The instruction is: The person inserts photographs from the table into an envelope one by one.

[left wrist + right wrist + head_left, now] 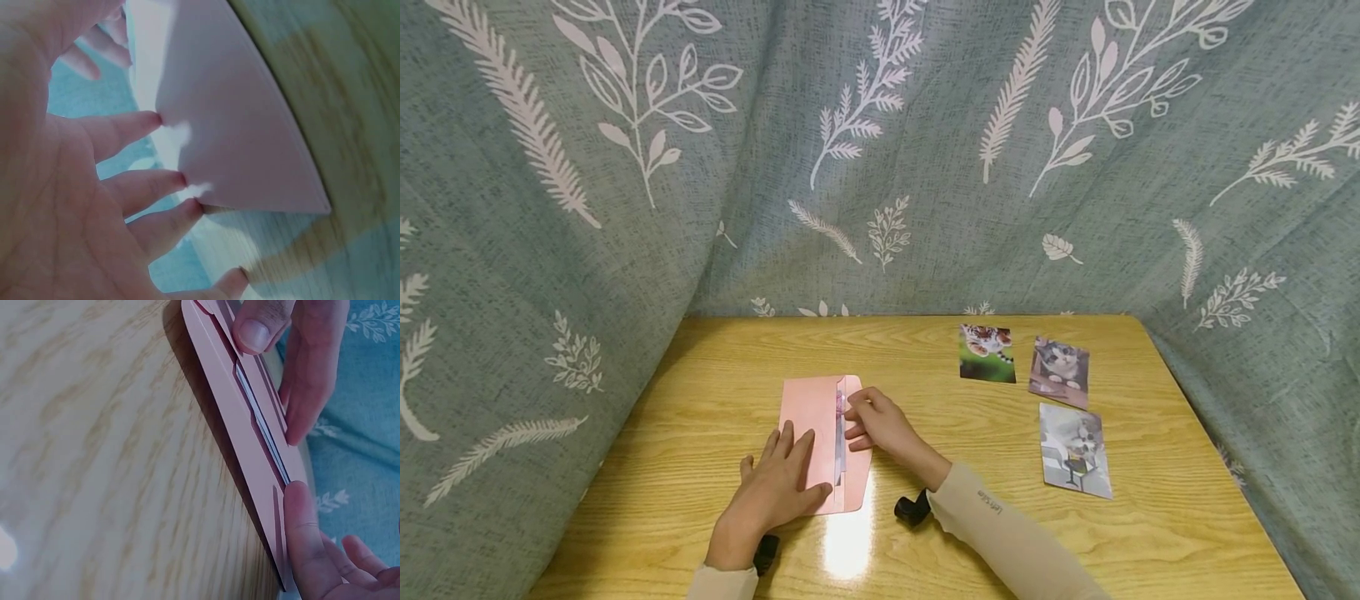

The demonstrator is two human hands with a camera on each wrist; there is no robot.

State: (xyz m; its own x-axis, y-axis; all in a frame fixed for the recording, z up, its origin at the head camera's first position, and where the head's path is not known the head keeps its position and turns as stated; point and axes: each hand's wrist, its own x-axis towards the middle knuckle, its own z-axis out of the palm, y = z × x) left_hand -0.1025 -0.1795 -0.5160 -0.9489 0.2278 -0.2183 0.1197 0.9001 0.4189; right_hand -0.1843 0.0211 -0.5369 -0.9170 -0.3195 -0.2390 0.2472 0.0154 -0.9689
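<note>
A pink envelope (808, 408) lies on the wooden table with its flap to the right. Edges of printed photos (841, 433) show in its opening; the right wrist view shows a thin stack of edges (262, 425) between the pink layers. My left hand (771, 492) rests spread across the envelope's lower left, its thumb near the opening. Over the flap side, my right hand (883, 429) touches the opening beside the photo edges with loosely bent fingers. How many photos are inside is hidden.
To the right lie three loose photos: a tiger cub picture (987, 354), a grey-and-white kitten picture (1060, 372) and a pale animal picture (1075, 450). A leaf-patterned green curtain (925, 233) hangs behind and beside the table (715, 358).
</note>
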